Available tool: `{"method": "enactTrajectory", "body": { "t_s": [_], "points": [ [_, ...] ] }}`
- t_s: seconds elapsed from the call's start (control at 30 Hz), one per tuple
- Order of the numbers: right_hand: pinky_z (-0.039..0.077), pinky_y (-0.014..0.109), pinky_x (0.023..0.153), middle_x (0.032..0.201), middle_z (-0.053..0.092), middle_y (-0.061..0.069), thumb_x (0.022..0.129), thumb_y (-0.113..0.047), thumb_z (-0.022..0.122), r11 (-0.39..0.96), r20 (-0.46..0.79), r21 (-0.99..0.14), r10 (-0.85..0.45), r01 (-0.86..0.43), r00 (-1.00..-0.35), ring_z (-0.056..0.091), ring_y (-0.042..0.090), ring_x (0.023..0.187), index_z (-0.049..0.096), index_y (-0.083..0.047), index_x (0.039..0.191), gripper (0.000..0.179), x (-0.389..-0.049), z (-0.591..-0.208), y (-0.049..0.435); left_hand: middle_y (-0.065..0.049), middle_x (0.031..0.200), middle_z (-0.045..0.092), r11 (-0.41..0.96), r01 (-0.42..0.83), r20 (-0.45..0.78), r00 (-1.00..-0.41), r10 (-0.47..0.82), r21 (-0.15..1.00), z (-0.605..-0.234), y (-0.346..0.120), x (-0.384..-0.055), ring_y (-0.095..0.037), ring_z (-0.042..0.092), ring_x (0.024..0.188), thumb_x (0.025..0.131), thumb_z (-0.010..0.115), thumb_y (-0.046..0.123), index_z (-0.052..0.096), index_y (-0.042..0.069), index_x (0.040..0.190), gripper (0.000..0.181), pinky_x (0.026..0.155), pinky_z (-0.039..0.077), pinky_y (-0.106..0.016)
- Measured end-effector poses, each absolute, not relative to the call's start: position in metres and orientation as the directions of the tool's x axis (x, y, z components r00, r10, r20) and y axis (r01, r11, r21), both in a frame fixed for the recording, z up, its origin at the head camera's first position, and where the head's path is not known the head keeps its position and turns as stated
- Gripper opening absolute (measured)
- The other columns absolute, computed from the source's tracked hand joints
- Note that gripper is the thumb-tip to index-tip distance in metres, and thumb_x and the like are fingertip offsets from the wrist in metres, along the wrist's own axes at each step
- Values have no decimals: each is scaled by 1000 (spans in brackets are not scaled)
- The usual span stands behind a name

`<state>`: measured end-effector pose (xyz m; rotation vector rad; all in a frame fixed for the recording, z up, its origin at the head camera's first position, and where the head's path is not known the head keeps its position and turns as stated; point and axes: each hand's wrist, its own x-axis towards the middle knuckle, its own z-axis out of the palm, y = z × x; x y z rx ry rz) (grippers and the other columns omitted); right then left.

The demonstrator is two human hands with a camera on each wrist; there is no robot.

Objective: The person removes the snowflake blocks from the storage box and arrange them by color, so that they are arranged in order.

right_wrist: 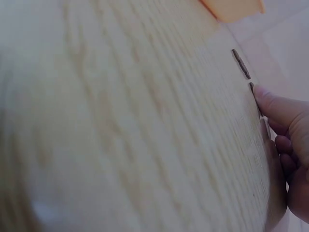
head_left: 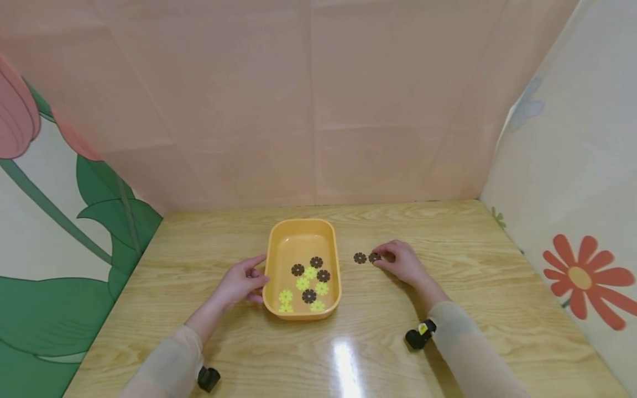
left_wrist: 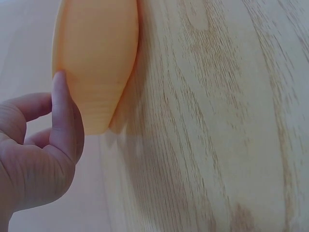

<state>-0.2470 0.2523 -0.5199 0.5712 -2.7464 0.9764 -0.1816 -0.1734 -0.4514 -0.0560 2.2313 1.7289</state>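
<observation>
An orange-yellow plastic tray stands on the table, holding several notched, flower-shaped discs, some dark brown and some bright yellow-green. My left hand touches the tray's left side, its thumb and fingers spread along the wall and rim. In the left wrist view, a fingertip lies against the tray wall. To the tray's right, my right hand pinches a dark brown notched disc at the table surface between thumb and fingers. Just left of that, a second brown disc lies flat.
The wood-grain table runs back to a pinkish cloth wall. Painted side panels stand left and right, the right one showing a red flower. Small black devices are strapped at both wrists.
</observation>
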Motion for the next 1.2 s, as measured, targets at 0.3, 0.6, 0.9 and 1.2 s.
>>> {"method": "enactTrajectory", "body": {
  "t_s": [0.3,0.6,0.9,1.2],
  "points": [
    [50,40,83,97,66,8,82,-19,83,657,294,-637,-275,-402,-916,58,26,91,70,-4,116,40,-251,-521,255,-15,94,55,262,-229,-275,-949,156,937,-449,-172,-182,-21,62,67,91,67,-3,42,7,150,65,61,64,-40],
    [50,31,78,94,65,8,83,-15,81,609,285,-697,-250,-379,-926,57,22,87,67,-2,121,42,-250,-522,259,-15,94,55,253,-237,-281,-947,157,938,-449,-171,-181,-22,62,69,91,67,-3,42,7,150,65,61,64,-40],
    [52,33,81,100,64,14,88,-14,77,540,227,-783,-215,-309,-950,58,26,91,63,2,126,44,-245,-516,258,-14,93,55,251,-240,-284,-946,156,938,-449,-170,-181,-21,61,70,91,67,-3,43,7,150,64,61,64,-39],
    [48,52,97,118,64,19,89,-14,75,503,234,-796,-257,-337,-938,57,34,109,62,-3,130,44,-243,-485,231,-14,93,55,262,-234,-280,-947,156,936,-448,-172,-180,-21,62,68,92,67,-2,42,6,150,64,60,64,-39]
  ]
}}
